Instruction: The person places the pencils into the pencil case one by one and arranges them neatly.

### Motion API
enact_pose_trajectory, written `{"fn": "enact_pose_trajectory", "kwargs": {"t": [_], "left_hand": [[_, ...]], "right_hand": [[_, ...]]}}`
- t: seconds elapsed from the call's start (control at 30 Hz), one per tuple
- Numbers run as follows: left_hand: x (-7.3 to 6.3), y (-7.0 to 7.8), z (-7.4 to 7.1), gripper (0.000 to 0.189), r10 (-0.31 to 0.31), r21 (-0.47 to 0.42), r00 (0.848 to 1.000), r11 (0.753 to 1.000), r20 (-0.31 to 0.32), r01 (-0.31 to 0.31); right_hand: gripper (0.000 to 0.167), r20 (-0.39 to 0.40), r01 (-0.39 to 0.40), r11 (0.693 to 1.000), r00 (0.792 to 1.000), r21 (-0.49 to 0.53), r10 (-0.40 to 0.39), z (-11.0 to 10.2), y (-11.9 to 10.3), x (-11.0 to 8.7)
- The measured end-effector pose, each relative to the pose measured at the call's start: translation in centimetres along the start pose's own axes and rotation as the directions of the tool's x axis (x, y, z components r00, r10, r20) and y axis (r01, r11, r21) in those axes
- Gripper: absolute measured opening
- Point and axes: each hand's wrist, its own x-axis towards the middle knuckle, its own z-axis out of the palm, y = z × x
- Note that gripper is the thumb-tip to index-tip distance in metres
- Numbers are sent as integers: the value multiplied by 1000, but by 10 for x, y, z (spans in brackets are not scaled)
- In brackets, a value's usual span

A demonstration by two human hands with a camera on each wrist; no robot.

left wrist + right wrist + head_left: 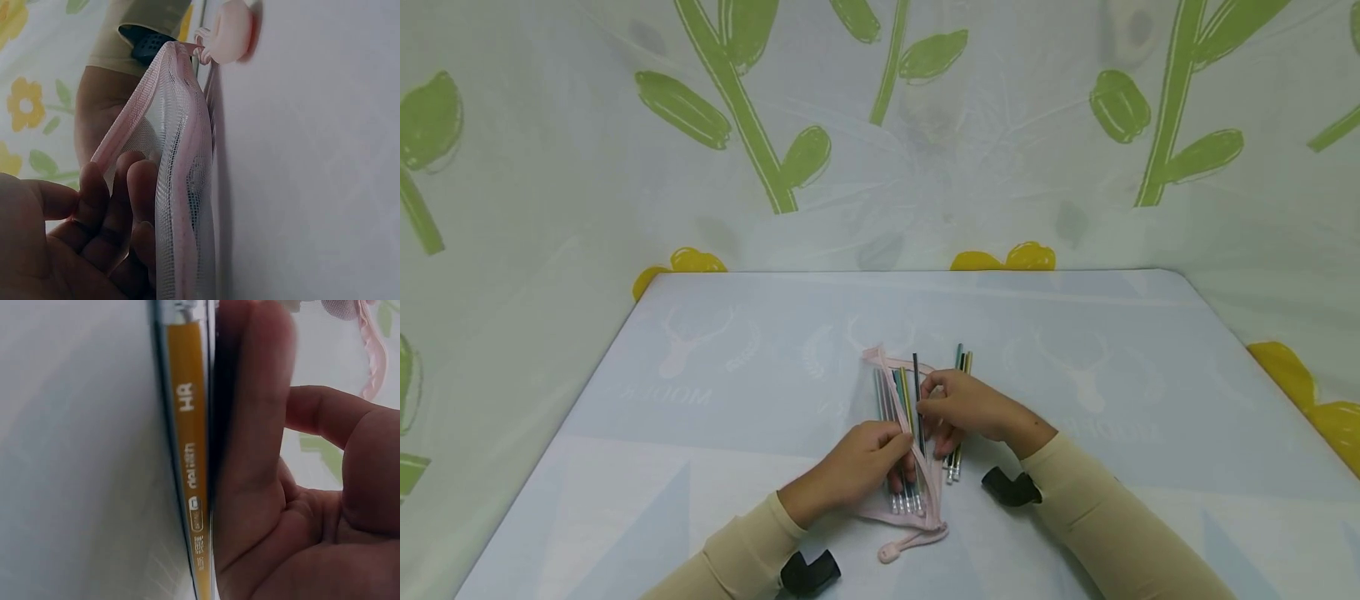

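Note:
A mesh zip pouch (934,507) with pink edging lies on the table, several pencils (906,387) inside it. My left hand (868,457) pinches the pouch's pink edge (134,119) between thumb and finger, lifting it away from the other edge. Over the pouch's right side, my right hand (973,406) grips a dark pencil (916,367), which stands over the opening. Several more pencils (958,454) lie beneath that hand, just right of the pouch. In the right wrist view a yellow pencil (187,425) lettered in white runs close along the fingers (265,394).
A pink zip pull (889,552) hangs off the pouch's near end onto the table (737,492). Each wrist carries a black device (810,573). Behind the table's far edge hangs a pale sheet (1000,158) printed with green leaves and yellow flowers.

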Motion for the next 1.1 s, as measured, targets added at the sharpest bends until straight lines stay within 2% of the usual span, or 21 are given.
{"fn": "enact_pose_trajectory", "kwargs": {"t": [0.3, 0.57, 0.9, 1.1], "left_hand": [[-1, 2, 1, 36, -4, 10, 1000, 1000, -3, 4], [-2, 2, 0, 36, 9, 7, 1000, 1000, -4, -9], [-2, 3, 0, 35, 18, -15, 1000, 1000, -13, -18], [-2, 2, 0, 35, 29, -2, 1000, 1000, -6, -29]], "right_hand": [[16, -16, -38, 994, 999, -99, 37, 5, -2, 3], [13, -33, -78, 978, 997, -191, 73, 8, -11, 6], [9, -82, -110, 941, 993, -320, 88, 13, -21, 6], [15, -81, -109, 925, 993, -363, 86, 15, -22, 5]]}}
